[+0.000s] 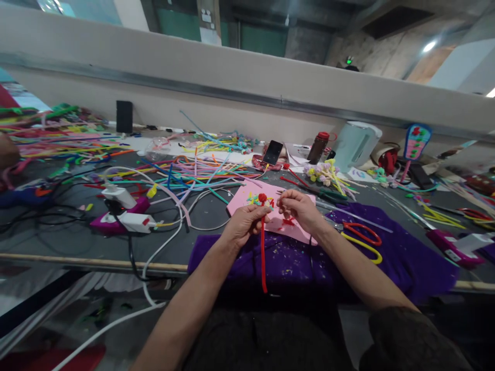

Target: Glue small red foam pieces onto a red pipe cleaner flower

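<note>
Pinched in my left hand (247, 222) is a red pipe cleaner (263, 263), its tail hanging down toward my lap and a small red coil or ball at its top. My right hand (297, 207) is just to the right, thumb and fingertips pressed together; whatever lies between them is too small to name. Both hands are over a pink sheet (242, 198) scattered with red, yellow and teal clippings. Under its near edge spreads a purple cloth (216, 257). Scissors (363, 241) with red and yellow handles lie on the cloth beside my right forearm.
Left are a power strip (139, 206) with plugs, looping cables and a blue glue gun (27, 197). Behind lie many coloured pipe cleaners (181, 175), a phone (273, 152), a brown bottle (319, 147) and pliers (328, 195). Another person's hand (7, 152) shows far left.
</note>
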Action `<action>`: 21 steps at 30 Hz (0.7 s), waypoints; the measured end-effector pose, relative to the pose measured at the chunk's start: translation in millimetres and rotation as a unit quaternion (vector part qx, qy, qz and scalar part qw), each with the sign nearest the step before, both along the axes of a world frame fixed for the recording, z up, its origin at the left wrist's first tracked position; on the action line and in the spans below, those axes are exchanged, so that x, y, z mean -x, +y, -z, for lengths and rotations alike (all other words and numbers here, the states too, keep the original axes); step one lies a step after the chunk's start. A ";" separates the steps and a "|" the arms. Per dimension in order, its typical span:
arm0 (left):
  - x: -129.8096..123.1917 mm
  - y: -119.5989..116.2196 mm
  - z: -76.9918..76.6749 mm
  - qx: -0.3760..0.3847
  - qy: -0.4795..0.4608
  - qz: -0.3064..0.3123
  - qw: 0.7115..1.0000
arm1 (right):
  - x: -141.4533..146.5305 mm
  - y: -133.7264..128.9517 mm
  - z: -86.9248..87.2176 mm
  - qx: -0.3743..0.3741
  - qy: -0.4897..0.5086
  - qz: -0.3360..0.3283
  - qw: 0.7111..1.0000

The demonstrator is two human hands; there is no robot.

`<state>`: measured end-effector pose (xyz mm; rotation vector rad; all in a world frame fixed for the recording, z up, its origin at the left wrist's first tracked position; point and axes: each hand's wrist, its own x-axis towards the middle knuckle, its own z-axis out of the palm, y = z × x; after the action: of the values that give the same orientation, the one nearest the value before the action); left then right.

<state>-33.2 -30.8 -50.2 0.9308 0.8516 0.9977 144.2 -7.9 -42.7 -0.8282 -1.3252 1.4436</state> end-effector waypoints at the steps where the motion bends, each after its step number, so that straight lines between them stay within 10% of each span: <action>1: -0.4 0.5 0.9 0.000 0.001 -0.002 1.000 | 3.8 -2.0 0.3 0.004 0.013 0.007 1.000; 21: -2.8 -2.8 2.8 -0.046 0.051 -0.023 0.997 | 19.6 -14.3 2.3 0.058 0.011 -0.058 0.997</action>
<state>-30.4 -33.6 -53.0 1.0527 0.9217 1.0428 124.6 -22.2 -44.9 -0.8185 -1.3000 1.6292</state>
